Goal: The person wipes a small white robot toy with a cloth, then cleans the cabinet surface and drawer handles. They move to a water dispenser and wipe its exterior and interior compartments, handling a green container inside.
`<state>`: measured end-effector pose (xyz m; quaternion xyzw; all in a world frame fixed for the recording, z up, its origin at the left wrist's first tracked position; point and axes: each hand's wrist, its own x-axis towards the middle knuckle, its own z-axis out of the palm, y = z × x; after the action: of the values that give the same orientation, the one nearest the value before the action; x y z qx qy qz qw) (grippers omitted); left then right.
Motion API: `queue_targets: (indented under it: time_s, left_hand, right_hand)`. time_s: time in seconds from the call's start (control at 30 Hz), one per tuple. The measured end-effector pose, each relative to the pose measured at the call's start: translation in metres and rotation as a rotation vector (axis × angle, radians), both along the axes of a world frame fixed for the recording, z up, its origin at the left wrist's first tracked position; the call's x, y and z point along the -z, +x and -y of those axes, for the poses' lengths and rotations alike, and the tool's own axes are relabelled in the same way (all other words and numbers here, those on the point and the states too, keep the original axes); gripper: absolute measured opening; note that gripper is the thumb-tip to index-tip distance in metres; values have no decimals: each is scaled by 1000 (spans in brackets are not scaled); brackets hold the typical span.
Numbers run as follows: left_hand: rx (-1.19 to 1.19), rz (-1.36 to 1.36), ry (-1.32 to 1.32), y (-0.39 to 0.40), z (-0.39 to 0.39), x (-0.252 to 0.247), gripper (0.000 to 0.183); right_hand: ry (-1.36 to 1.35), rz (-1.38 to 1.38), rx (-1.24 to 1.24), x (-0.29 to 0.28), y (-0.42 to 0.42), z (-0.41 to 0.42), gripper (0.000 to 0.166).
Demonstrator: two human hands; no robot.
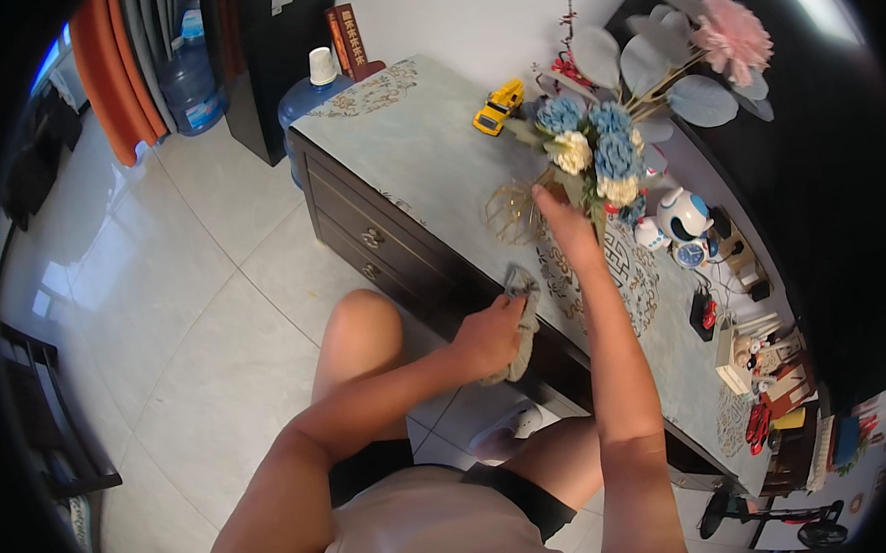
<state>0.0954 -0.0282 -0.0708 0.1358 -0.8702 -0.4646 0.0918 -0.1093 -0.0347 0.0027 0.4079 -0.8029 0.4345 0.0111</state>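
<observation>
My left hand point(488, 340) is closed on a crumpled grey cloth point(526, 347) at the front edge of a dark wooden cabinet point(404, 252). Further back, my right hand point(570, 228) grips a gold wire-frame vase point(511, 211) near its neck. The vase leans over the patterned cabinet cover point(436, 142), its base towards the cabinet's front; whether it touches the cover I cannot tell. Artificial blue and cream flowers point(617, 155) stick out of it, with grey-green leaves and a large pink bloom point(735, 36) reaching right. My fingers on the vase are partly hidden.
A yellow toy truck point(499, 108) stands behind the vase. To the right are a white-and-blue robot toy point(684, 215), a power strip point(742, 257) and a small red toy car point(757, 429). A black television point(821, 181) overhangs the cabinet's back. A paper cup point(321, 66) tops a blue water bottle point(306, 96).
</observation>
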Motion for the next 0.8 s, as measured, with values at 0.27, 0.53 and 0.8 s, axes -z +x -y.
queue_targets:
  time_s: [0.27, 0.53, 0.8]
  left_hand:
    - [119, 58, 159, 18, 25, -10, 56]
    - [103, 87, 244, 25, 59, -10, 56]
    - [157, 79, 389, 33, 93, -15, 62]
  right_hand:
    - [-34, -133, -160, -27, -34, 150, 36]
    - [317, -154, 28, -23, -85, 280, 81]
    - [277, -178, 151, 16, -157, 329, 70]
